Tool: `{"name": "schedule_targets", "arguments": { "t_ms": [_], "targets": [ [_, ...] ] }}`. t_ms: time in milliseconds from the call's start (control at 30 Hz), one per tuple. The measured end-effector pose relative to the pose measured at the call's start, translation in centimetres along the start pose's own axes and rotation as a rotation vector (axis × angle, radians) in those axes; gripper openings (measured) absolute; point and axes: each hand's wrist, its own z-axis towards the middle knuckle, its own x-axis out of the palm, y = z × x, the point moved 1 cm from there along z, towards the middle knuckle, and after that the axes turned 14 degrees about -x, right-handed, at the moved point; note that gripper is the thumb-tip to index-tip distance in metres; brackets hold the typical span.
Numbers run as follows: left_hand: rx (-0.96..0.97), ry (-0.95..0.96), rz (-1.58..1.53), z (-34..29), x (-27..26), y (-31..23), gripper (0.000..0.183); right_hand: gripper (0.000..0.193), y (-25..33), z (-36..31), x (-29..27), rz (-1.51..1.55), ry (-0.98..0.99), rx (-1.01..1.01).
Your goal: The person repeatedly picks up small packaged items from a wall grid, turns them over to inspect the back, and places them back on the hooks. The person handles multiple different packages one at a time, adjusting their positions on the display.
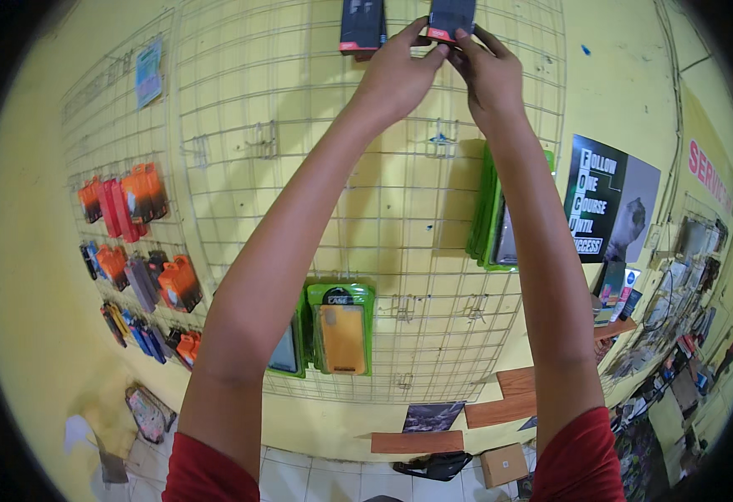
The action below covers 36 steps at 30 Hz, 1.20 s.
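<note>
Both my arms reach up to the top of a white wire grid (325,201) on the yellow wall. Between my hands is a small black box (451,18) with a red strip along its bottom; the picture's edge cuts off its upper part. My left hand (396,77) grips the box at its lower left corner. On the right side, my right hand (494,77) is closed round it, thumb on the front face. Another black box (361,23) with a red strip hangs on the grid just left of my left hand.
Green-edged phone case packs (343,330) hang low on the grid, and more green packs (488,213) hang beside my right forearm. Orange and red packs (143,197) fill the left grid. A poster (609,201) and wooden shelves (417,442) are on the wall; a carton (504,465) stands below.
</note>
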Motion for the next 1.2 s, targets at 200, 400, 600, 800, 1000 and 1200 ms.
{"name": "schedule_targets", "arguments": {
  "t_ms": [200,400,600,800,1000,1200],
  "targets": [
    [-0.174,-0.034,-0.128,-16.9,-6.4,1.6,0.058,0.051,1.2,-17.7,3.0,-0.093,0.08,0.131],
    [-0.452,-0.068,-0.005,-40.5,-15.5,6.3,0.051,0.05,6.3,-42.0,8.2,-0.094,0.141,0.631],
    [-0.979,-0.225,-0.025,-58.4,-27.4,4.6,0.052,0.049,9.5,-58.4,19.1,0.138,0.302,1.026],
    [-1.09,-0.375,0.113,-66.9,-37.9,1.9,0.051,0.046,11.1,-66.5,29.7,0.266,0.416,1.163],
    [-1.094,-0.477,0.212,-70.1,-48.0,3.1,0.048,0.04,7.7,-70.5,39.7,0.409,0.529,1.077],
    [-1.047,-0.476,0.307,-69.6,-58.9,8.3,0.049,0.04,0.8,-72.8,50.3,0.43,0.571,1.006]
  ]
}}
